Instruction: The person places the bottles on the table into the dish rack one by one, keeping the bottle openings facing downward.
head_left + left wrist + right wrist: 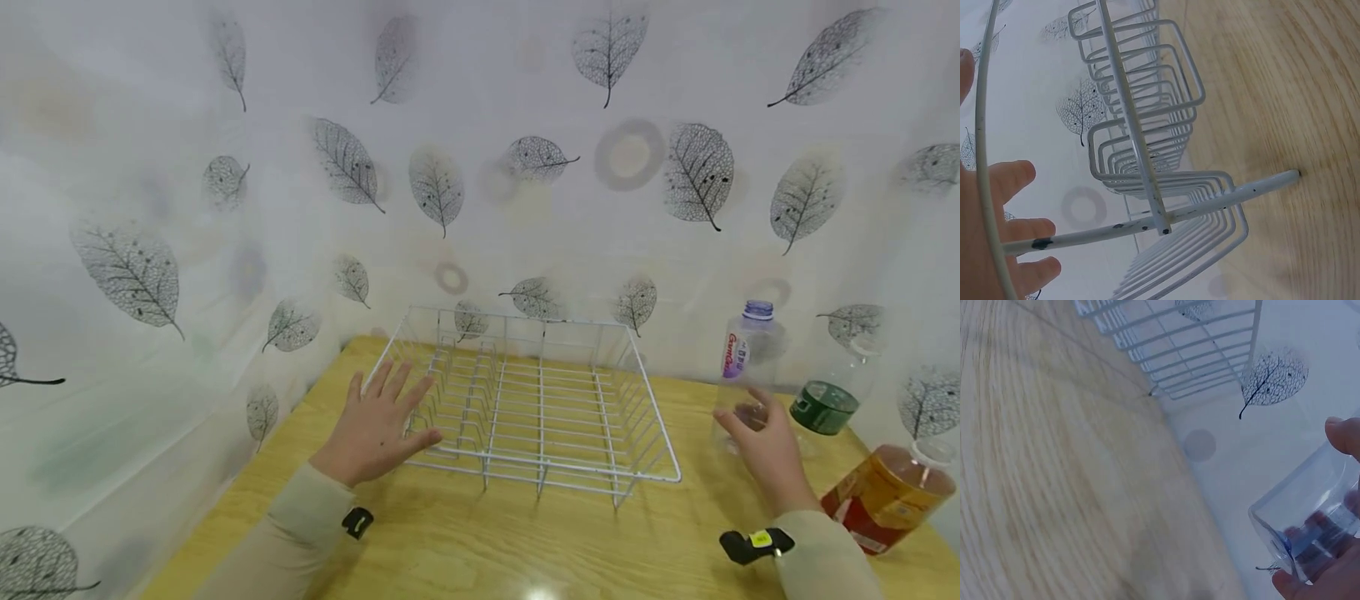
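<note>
From a distance, I take the wide view off a head-worn camera facing forward and down across the bench (450,533) to the leaf-print sheet (487,75). My left-wrist camera, tipped sideways, looks closely along the wire rack (1132,119); my right-wrist one, tipped oppositely, catches a clear bottle (1300,495) close at frame edge. All three share the rack.

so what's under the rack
The table shows through the rack. In the head view, the left hand hides part of the rack's left side and whatever lies beneath.

pale beige sleeves (302,521), black wrist cameras (357,522), yellow label (761,538) on right one
</note>
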### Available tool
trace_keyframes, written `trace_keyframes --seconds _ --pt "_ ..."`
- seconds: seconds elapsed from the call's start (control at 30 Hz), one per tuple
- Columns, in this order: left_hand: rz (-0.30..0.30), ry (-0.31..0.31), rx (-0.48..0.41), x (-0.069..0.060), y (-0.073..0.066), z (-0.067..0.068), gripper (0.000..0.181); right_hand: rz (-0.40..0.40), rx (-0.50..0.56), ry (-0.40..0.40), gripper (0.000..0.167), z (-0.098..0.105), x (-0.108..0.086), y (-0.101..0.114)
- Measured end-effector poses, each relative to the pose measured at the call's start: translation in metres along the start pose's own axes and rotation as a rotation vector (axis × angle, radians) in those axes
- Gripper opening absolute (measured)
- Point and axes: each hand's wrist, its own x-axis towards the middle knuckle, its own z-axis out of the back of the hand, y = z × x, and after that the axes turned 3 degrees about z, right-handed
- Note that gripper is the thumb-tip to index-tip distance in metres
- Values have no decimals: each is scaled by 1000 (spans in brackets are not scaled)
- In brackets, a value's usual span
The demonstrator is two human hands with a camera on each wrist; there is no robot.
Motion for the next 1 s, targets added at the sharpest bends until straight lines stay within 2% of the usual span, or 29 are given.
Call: trace_keyframes --seconds 0.13,0.3,0.47,0.63,0.83,1.0 --pt "-2 -17 -3 -2 1 0 88 92 -61 29 95 0 -4 18" --pt "-24 -72 -13 1 0 1 88 202 -97 53 92 1 -9 45" --pt "-60 -137 -45 8 -7 8 86 263 -170 90 88 0 -15 76" --pt "-92 -170 -85 17 -16 13 88 353 -279 129 88 -5 -22 101" --pt "-142 -266 -130 33 -33 17 87 488 -418 119 86 -17 -27 124" --pt "-151 -292 -147 45 -52 21 92 609 -577 86 81 -35 -31 143"
